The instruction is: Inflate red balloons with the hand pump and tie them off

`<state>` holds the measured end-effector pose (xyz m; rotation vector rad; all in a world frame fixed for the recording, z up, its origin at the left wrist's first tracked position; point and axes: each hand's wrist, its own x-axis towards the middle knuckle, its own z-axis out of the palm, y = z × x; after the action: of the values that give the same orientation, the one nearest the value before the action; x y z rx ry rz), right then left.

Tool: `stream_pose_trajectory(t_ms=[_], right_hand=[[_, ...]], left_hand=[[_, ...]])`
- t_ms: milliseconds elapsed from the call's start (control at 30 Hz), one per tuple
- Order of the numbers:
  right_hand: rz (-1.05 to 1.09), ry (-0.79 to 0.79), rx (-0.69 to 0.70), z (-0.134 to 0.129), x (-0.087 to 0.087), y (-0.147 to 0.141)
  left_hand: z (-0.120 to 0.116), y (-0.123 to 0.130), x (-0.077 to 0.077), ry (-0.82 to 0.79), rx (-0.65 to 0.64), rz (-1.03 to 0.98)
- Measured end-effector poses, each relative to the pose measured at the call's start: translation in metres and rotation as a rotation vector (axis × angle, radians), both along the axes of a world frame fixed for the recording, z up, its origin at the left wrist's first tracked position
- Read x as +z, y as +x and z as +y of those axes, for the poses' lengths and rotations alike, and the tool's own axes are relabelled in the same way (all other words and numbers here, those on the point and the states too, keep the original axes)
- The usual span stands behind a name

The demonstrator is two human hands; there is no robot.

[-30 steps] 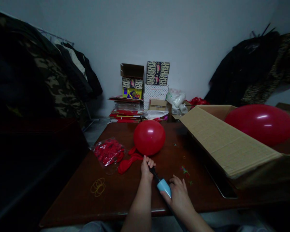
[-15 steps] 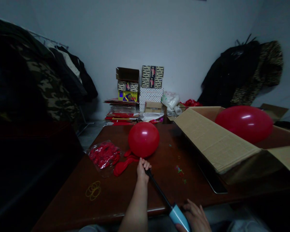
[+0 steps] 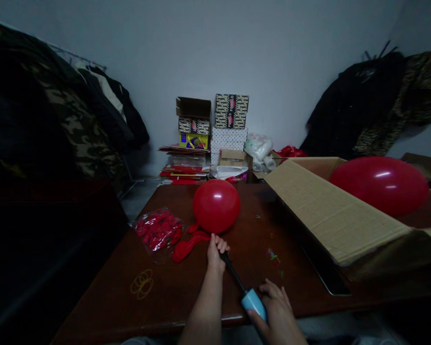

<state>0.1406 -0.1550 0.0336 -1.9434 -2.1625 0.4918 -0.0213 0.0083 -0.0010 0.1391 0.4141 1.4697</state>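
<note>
A round, inflated red balloon (image 3: pixel 216 206) stands over the table in front of my left hand (image 3: pixel 217 248). The fingers of that hand are closed around the balloon's neck, where the black tube of a hand pump (image 3: pixel 234 274) meets it. My right hand (image 3: pixel 276 311) is at the pump's light blue barrel (image 3: pixel 254 304), thumb along one side and fingers curved loosely round the other. Beside the balloon lie limp red balloons (image 3: pixel 187 248). A clear bag of red balloons (image 3: pixel 160 229) is further left.
Yellow rubber bands (image 3: pixel 142 284) lie at the table's left front, small coloured bits (image 3: pixel 273 256) to the right. An open cardboard box (image 3: pixel 337 211) holds a big red balloon (image 3: pixel 380 186); a dark phone-like slab (image 3: pixel 328 275) lies by it. Stacked boxes (image 3: pixel 232 112) stand behind.
My right hand has moved forward and left with the blue barrel, so less black tube shows. My left hand keeps its hold on the balloon's neck. The whole view has shifted slightly.
</note>
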Motion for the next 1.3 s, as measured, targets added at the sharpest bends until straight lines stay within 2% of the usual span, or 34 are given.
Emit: stream_pose_trajectory(t_ms=[233, 400, 700, 933, 1067, 1167, 1300], right_hand=[[0.042, 0.079, -0.029, 0.054, 0.018, -0.043], [0.038, 0.088, -0.035, 0.06, 0.017, -0.047], [-0.032, 0.108, -0.035, 0.035, 0.011, -0.03], [-0.104, 0.183, -0.012, -0.02, 0.004, 0.009], [-0.108, 0.157, 0.036, -0.044, -0.005, 0.035], [-0.08, 0.132, 0.061, -0.05, -0.007, 0.043], [-0.077, 0.081, 0.044, -0.045, 0.001, 0.035]], left_hand=[[0.003, -0.001, -0.001, 0.003, 0.022, -0.013], [0.003, -0.001, -0.001, 0.001, 0.033, -0.004], [0.0, 0.0, -0.004, 0.019, 0.052, -0.013], [-0.002, -0.001, 0.0, 0.017, 0.03, -0.061], [-0.004, -0.001, 0.001, 0.009, 0.021, -0.083], [-0.004, -0.001, 0.0, 0.008, 0.013, -0.081], [-0.003, -0.002, -0.001, 0.01, 0.015, -0.095]])
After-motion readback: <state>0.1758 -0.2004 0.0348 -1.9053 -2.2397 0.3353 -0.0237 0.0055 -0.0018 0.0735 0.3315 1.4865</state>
